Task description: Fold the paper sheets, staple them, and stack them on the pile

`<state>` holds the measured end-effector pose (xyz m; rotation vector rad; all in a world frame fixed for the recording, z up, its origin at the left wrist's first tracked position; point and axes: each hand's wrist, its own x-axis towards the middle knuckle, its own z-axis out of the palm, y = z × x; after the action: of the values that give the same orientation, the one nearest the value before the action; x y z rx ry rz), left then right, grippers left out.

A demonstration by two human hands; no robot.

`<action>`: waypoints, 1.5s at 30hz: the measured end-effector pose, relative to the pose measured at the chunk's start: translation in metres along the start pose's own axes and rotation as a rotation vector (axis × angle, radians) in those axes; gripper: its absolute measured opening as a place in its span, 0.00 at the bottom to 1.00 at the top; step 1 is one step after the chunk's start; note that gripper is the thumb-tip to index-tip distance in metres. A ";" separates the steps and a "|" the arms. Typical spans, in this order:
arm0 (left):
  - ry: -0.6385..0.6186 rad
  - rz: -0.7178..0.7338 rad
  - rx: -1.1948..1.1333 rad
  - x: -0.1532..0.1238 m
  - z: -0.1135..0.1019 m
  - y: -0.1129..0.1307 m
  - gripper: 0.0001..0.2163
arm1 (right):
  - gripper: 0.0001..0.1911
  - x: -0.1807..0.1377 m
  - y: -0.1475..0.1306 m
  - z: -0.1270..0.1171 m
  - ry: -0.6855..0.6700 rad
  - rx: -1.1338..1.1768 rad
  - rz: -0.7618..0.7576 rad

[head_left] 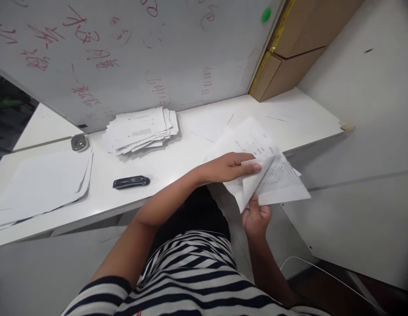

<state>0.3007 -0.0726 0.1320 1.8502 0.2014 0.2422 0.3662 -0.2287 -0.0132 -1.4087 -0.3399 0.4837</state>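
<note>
Printed paper sheets (279, 180) are held over the desk's front edge, at the right. A corner of the top sheet is folded back and shows its blank side. My left hand (232, 166) lies across the sheets with its thumb pressing on the turned corner; its fingertips go behind the paper. From below, my right hand (256, 219) pinches the lower edge of the sheets between thumb and curled fingers. A dark stapler (131, 181) rests on the desk, well left of both hands. Behind it sits a thick, uneven stack of papers (141, 127).
The white desk (187, 162) runs along a whiteboard (177, 57) with red writing. Large sheets (45, 184) lie at the left, near a small grey object (79, 142). Cardboard boxes (286, 74) stand at the back right, beside a pale panel (365, 131). A white cable (329, 272) hangs lower right.
</note>
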 end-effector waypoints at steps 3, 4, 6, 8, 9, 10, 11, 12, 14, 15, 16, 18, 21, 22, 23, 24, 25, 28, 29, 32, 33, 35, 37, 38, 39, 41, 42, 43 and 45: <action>0.076 0.005 -0.150 0.020 0.000 -0.016 0.20 | 0.25 0.012 -0.008 -0.004 0.239 -0.044 -0.098; 0.132 -0.016 -0.176 0.028 -0.005 -0.026 0.21 | 0.25 0.017 -0.011 -0.008 0.301 -0.082 -0.133; 0.295 -0.058 -0.151 0.046 -0.026 -0.050 0.22 | 0.26 0.027 -0.014 -0.019 0.404 -0.138 -0.226; 0.486 -0.074 -0.039 0.061 -0.057 -0.075 0.21 | 0.26 0.034 -0.015 -0.034 0.468 -0.141 -0.313; 0.593 -0.121 0.052 0.067 -0.074 -0.088 0.20 | 0.26 0.037 -0.016 -0.042 0.483 -0.135 -0.335; 0.698 -0.186 0.145 0.071 -0.089 -0.099 0.21 | 0.26 0.038 -0.015 -0.050 0.494 -0.130 -0.338; 0.774 -0.252 0.209 0.073 -0.102 -0.110 0.21 | 0.25 0.038 -0.014 -0.056 0.499 -0.131 -0.325; 0.828 -0.314 0.243 0.073 -0.113 -0.119 0.21 | 0.25 0.038 -0.012 -0.061 0.497 -0.139 -0.298; 0.868 -0.391 0.283 0.069 -0.124 -0.133 0.22 | 0.25 0.035 -0.009 -0.067 0.485 -0.162 -0.243; 0.864 -0.402 0.291 0.066 -0.125 -0.138 0.22 | 0.25 0.034 -0.008 -0.067 0.481 -0.172 -0.225; 0.849 -0.394 0.294 0.062 -0.124 -0.141 0.22 | 0.25 0.032 -0.007 -0.066 0.477 -0.181 -0.216; 0.813 -0.348 0.279 0.055 -0.120 -0.143 0.21 | 0.26 0.031 -0.008 -0.060 0.475 -0.184 -0.211; 0.794 -0.285 0.191 0.045 -0.113 -0.135 0.19 | 0.26 0.035 -0.010 -0.048 0.456 -0.133 -0.175; 0.786 -0.273 0.143 0.041 -0.110 -0.129 0.19 | 0.26 0.037 -0.010 -0.044 0.439 -0.106 -0.159; 0.769 -0.262 0.087 0.036 -0.106 -0.121 0.19 | 0.26 0.038 -0.010 -0.040 0.417 -0.079 -0.144; 0.737 -0.248 0.023 0.031 -0.101 -0.111 0.20 | 0.27 0.040 -0.009 -0.036 0.388 -0.055 -0.129; 0.692 -0.231 -0.038 0.026 -0.093 -0.099 0.20 | 0.27 0.041 -0.008 -0.031 0.357 -0.032 -0.112; 0.516 -0.182 -0.143 0.007 -0.060 -0.062 0.23 | 0.27 0.041 -0.003 -0.015 0.234 0.052 -0.027; 0.430 -0.184 -0.115 0.001 -0.048 -0.053 0.24 | 0.27 0.039 -0.001 -0.009 0.185 0.082 0.010; 0.196 -0.105 0.035 -0.014 -0.020 -0.044 0.25 | 0.26 0.032 0.007 0.006 0.062 0.127 0.117; 0.197 -0.086 0.126 -0.019 -0.015 -0.048 0.24 | 0.26 0.030 0.010 0.009 0.042 0.118 0.141; 0.318 -0.133 0.384 -0.028 -0.014 -0.067 0.23 | 0.26 0.023 0.015 0.013 0.024 0.067 0.168; 0.490 -0.329 0.669 -0.039 -0.019 -0.092 0.27 | 0.27 0.016 0.019 0.014 0.013 -0.011 0.166; 0.553 -0.454 0.764 -0.045 -0.022 -0.104 0.30 | 0.27 0.013 0.021 0.013 0.004 -0.048 0.166; 0.582 -0.543 0.829 -0.051 -0.024 -0.114 0.32 | 0.27 0.010 0.022 0.013 -0.007 -0.080 0.172; 0.595 -0.620 0.907 -0.064 -0.025 -0.128 0.32 | 0.27 0.007 0.023 0.011 -0.030 -0.112 0.192; 0.596 -0.615 0.933 -0.070 -0.024 -0.131 0.30 | 0.27 0.007 0.023 0.009 -0.041 -0.115 0.200; 0.606 -0.603 0.954 -0.075 -0.022 -0.132 0.28 | 0.27 0.009 0.022 0.007 -0.048 -0.118 0.202; 0.661 -0.598 0.980 -0.085 -0.018 -0.132 0.24 | 0.27 0.015 0.018 0.000 -0.026 -0.139 0.172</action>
<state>0.2121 -0.0402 0.0056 2.4735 1.5242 0.3606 0.3766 -0.2194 -0.0320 -1.5759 -0.2791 0.6292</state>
